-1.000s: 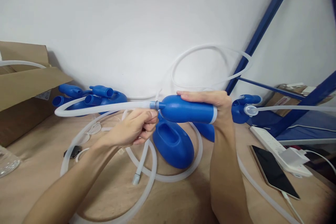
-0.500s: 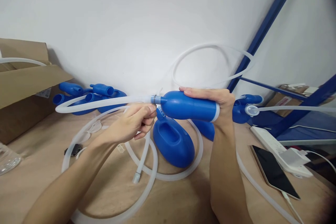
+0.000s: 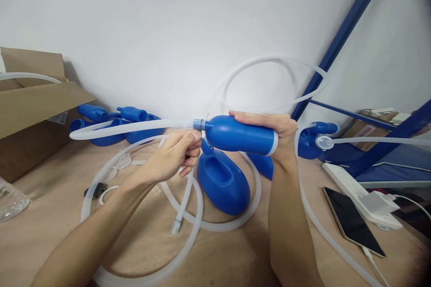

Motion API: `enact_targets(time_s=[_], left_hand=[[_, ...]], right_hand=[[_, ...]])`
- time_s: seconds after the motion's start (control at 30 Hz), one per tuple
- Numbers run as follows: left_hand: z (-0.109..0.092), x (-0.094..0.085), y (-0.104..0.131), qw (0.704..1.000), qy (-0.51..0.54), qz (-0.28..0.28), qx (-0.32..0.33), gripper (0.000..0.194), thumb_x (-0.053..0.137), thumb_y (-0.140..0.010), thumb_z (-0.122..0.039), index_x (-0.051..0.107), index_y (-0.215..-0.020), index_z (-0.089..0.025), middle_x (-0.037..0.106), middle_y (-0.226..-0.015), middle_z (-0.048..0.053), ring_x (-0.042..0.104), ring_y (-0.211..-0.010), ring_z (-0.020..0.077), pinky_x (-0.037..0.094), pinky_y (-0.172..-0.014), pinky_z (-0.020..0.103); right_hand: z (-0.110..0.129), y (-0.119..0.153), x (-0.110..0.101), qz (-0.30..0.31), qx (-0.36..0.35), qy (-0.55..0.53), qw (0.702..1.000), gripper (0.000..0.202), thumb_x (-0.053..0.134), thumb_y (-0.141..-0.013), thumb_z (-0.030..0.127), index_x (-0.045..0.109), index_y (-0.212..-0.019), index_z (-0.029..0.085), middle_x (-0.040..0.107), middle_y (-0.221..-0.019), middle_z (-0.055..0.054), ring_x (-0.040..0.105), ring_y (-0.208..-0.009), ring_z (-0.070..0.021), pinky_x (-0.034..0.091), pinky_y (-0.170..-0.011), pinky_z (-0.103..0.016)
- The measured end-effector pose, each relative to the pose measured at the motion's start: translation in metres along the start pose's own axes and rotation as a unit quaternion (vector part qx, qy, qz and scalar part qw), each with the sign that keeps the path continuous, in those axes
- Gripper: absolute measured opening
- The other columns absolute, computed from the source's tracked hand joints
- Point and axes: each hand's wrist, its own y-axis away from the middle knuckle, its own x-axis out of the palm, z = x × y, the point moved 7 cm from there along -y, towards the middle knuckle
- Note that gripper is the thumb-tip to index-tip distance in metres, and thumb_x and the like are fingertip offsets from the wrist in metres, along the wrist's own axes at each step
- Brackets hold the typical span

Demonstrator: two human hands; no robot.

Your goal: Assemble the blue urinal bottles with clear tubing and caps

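Observation:
My right hand [image 3: 266, 122] is wrapped round a blue plastic bottle [image 3: 239, 134] held sideways, with a pale rim at its right end. The bottle's narrow neck points left and sits in the clear end of a white hose [image 3: 134, 129], where a thin dark ring [image 3: 201, 124] goes round the joint. Just below that joint my left hand [image 3: 183, 150] is closed in a pinch; what it grips, if anything, is too small to make out. A larger blue container [image 3: 224, 184] with a hollow handle lies on the table under the bottle.
More blue bottles [image 3: 133, 114] lie at the left beside a cardboard box [image 3: 33, 112]. Loops of hose [image 3: 198, 226] cover the table [image 3: 235, 260]. At the right are a phone [image 3: 352, 219], a white power strip [image 3: 357, 193] and a blue metal frame [image 3: 343, 31].
The bottle has shifted slightly left and up with my right hand. My left hand has stayed below the joint, still pinched. The hose beside my right wrist now shows higher up.

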Motion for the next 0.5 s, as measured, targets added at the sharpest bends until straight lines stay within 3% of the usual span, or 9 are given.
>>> enact_targets(time_s=[0.33,0.43,0.5], left_hand=[[-0.001,-0.004,-0.002,0.999,-0.028,0.038,0.006,0.04,0.046,-0.098,-0.039,0.034,-0.063,-0.022,0.028,-0.058,-0.006,0.03,-0.044,0.0086,0.041,-0.04,0.023],[-0.011,-0.01,0.007,0.987,-0.158,0.037,0.016,0.048,0.042,-0.102,-0.049,0.052,-0.066,-0.02,0.049,-0.059,-0.001,0.051,-0.051,0.0136,0.05,-0.051,0.028],[-0.028,-0.024,0.016,0.954,-0.291,-0.034,0.059,0.048,0.046,-0.102,-0.056,0.062,-0.074,-0.02,0.059,-0.066,0.002,0.057,-0.059,0.0163,0.051,-0.056,0.029]], right_hand=[[0.005,0.001,0.002,0.008,-0.019,0.024,0.999,0.027,0.085,-0.082,0.036,0.081,-0.107,0.047,0.078,-0.119,0.009,0.075,-0.114,-0.0343,0.059,-0.11,-0.057],[0.004,0.001,0.003,0.018,-0.028,0.033,0.999,0.029,0.083,-0.083,0.032,0.081,-0.11,0.043,0.078,-0.119,0.007,0.074,-0.115,-0.0345,0.06,-0.108,-0.057],[0.002,-0.001,0.005,0.022,-0.03,0.036,0.999,0.032,0.083,-0.082,0.029,0.081,-0.111,0.042,0.079,-0.118,0.006,0.074,-0.115,-0.0347,0.06,-0.107,-0.056]])
